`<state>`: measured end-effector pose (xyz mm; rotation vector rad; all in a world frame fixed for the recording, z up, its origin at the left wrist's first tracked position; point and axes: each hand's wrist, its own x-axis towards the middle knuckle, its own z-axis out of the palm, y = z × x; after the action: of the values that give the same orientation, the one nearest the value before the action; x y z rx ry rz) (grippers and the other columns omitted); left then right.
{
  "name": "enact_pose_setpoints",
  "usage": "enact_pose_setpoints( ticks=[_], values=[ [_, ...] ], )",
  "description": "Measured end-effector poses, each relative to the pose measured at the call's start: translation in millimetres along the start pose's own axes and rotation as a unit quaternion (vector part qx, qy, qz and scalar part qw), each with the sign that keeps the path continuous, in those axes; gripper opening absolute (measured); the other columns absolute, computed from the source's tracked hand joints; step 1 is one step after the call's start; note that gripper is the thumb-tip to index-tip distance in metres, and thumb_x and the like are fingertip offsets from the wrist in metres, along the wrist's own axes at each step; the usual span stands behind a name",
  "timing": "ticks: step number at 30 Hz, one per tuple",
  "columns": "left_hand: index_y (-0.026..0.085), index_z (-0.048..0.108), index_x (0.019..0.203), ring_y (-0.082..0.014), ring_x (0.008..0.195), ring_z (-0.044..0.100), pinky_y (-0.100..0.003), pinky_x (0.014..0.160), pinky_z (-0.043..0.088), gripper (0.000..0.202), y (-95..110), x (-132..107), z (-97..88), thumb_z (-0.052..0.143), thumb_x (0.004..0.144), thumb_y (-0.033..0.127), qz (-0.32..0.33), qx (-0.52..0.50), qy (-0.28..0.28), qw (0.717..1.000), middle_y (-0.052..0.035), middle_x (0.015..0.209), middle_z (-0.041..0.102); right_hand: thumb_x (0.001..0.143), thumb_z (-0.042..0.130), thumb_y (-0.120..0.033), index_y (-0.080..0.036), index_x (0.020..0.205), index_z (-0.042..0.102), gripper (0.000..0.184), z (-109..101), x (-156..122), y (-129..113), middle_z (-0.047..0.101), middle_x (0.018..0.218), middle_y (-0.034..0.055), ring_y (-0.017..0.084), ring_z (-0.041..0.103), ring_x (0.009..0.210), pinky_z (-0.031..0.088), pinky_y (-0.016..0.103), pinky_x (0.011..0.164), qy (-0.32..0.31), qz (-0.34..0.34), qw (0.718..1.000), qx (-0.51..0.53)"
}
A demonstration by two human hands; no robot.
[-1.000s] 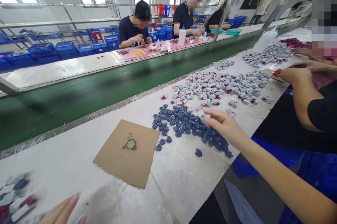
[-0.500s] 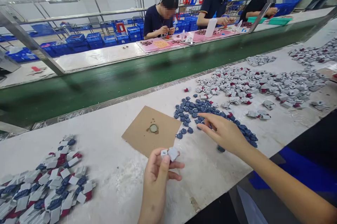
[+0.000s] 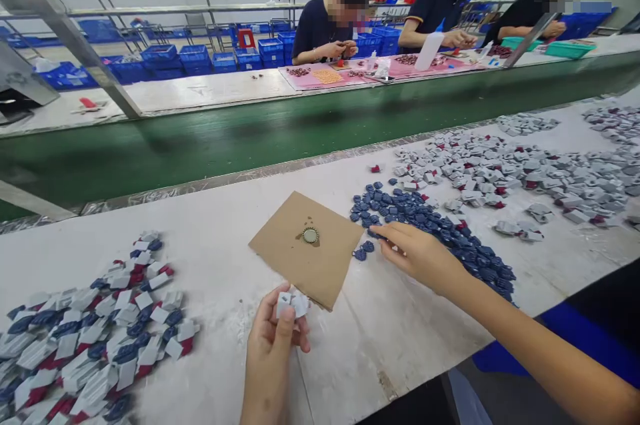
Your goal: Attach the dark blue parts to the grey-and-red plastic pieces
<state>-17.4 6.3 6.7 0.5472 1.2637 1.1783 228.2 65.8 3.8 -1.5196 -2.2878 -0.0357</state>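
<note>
My left hand (image 3: 274, 345) is closed around a small light-grey plastic piece (image 3: 293, 305) with a square hole in its blocky end, held low in front of the cardboard. Above the near edge of the blue pile, my right hand (image 3: 417, 253) pinches a small dark-blue piece (image 3: 374, 233), partly hidden by the fingertips. Many similar dark-blue pieces (image 3: 430, 215) lie heaped beyond and beside that hand. Between the hands and farther off is a brown cardboard square (image 3: 280, 238), with a round metal cap (image 3: 311, 235) on a stained spot.
A heap of joined grey, red and blue pieces (image 3: 95, 345) covers the table's left side. Grey and red pieces (image 3: 500, 165) spread across the far right. Past a green conveyor belt (image 3: 225, 145), several people work at a bench with a white bottle (image 3: 430, 48).
My right fingertips have come together on a blue piece at the pile's edge. The left hand, still holding the grey piece, is lower and farther left; the whole view has shifted.
</note>
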Motion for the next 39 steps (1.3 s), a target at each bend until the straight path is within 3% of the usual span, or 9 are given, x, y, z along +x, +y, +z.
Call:
enact_pose_setpoints(
  ticks=[4,8,11,16,21,26,29,35,39],
  values=[
    [0.018,0.065,0.077,-0.0114,0.065,0.057,-0.017,0.051,0.049,0.028,0.7,6.4,-8.9,0.076,0.062,0.039,0.002,-0.034,0.001,0.999,-0.0036,0.079,0.067,0.086,0.043,-0.020,-0.018,0.106,0.054,0.023,2.5,32.0,-22.7,0.067,0.076,0.0040,0.015,0.061,0.060,0.047,0.025,0.055,-0.013,0.019,0.998,0.062],
    [0.021,0.068,0.090,-0.0135,0.079,0.063,-0.017,0.060,0.053,0.034,1.8,8.6,-16.9,0.078,0.060,0.035,-0.044,-0.095,0.011,0.994,-0.0037,0.089,0.068,0.085,0.046,-0.018,-0.019,0.098,0.058,0.018,15.5,62.2,-43.3,0.067,0.086,0.0050,0.014,0.060,0.060,0.044,0.024,0.054,-0.040,-0.025,0.996,0.078],
    [0.022,0.069,0.089,-0.0111,0.071,0.063,-0.016,0.057,0.052,0.032,3.4,6.7,-18.8,0.077,0.061,0.034,-0.048,-0.121,0.014,0.991,-0.0008,0.081,0.066,0.086,0.044,-0.017,-0.018,0.098,0.059,0.019,22.5,73.7,-49.8,0.065,0.092,0.0068,0.014,0.060,0.065,0.044,0.024,0.055,-0.032,-0.055,0.994,0.093],
    [0.022,0.067,0.087,-0.0062,0.040,0.051,-0.013,0.036,0.041,0.027,10.3,-0.4,-13.7,0.072,0.067,0.039,-0.040,-0.163,-0.050,0.985,0.0049,0.053,0.055,0.086,0.044,-0.017,-0.018,0.099,0.059,0.020,22.7,77.3,-51.5,0.064,0.090,0.0067,0.014,0.060,0.067,0.045,0.024,0.055,-0.050,-0.053,0.994,0.083],
    [0.022,0.064,0.087,-0.0145,0.057,0.062,-0.019,0.041,0.049,0.030,15.5,-1.7,-12.2,0.062,0.074,0.048,-0.064,-0.228,-0.065,0.969,-0.0046,0.066,0.067,0.085,0.046,-0.017,-0.018,0.098,0.061,0.020,22.3,75.8,-52.9,0.065,0.091,0.0060,0.015,0.061,0.067,0.046,0.025,0.055,-0.067,-0.047,0.994,0.078],
    [0.025,0.059,0.087,-0.0145,0.077,0.065,-0.020,0.057,0.054,0.029,14.5,2.1,-14.0,0.076,0.065,0.027,-0.059,-0.213,-0.005,0.975,-0.0036,0.089,0.072,0.087,0.045,-0.018,-0.018,0.101,0.063,0.023,36.5,75.6,-52.2,0.066,0.099,0.0073,0.019,0.063,0.082,0.050,0.028,0.065,-0.061,-0.063,0.994,0.070],
    [0.026,0.061,0.094,-0.0117,0.077,0.065,-0.018,0.061,0.054,0.040,13.5,2.9,-15.4,0.080,0.059,0.019,-0.075,-0.214,-0.002,0.974,-0.0004,0.085,0.071,0.087,0.045,-0.017,-0.018,0.100,0.065,0.024,44.0,77.2,-51.8,0.066,0.098,0.0074,0.021,0.063,0.086,0.051,0.030,0.067,-0.063,-0.073,0.994,0.045],
    [0.020,0.069,0.074,-0.0089,0.078,0.063,-0.011,0.062,0.049,0.023,13.0,3.9,-15.3,0.082,0.055,0.020,-0.042,-0.197,-0.010,0.979,0.0006,0.082,0.070,0.084,0.053,-0.018,-0.018,0.096,0.065,0.017,10.3,71.3,-79.6,0.068,0.087,0.0054,0.013,0.059,0.060,0.049,0.025,0.054,0.023,-0.033,0.985,0.168],
    [0.020,0.069,0.070,-0.0103,0.081,0.063,-0.012,0.068,0.048,0.019,12.2,3.3,-12.9,0.081,0.055,0.021,-0.028,-0.193,-0.024,0.980,0.0009,0.080,0.070,0.080,0.059,-0.018,-0.023,0.090,0.062,0.011,-19.8,56.5,-112.8,0.066,0.074,-0.0003,0.010,0.055,0.054,0.046,0.022,0.047,0.024,-0.017,0.956,0.291]
  ],
)
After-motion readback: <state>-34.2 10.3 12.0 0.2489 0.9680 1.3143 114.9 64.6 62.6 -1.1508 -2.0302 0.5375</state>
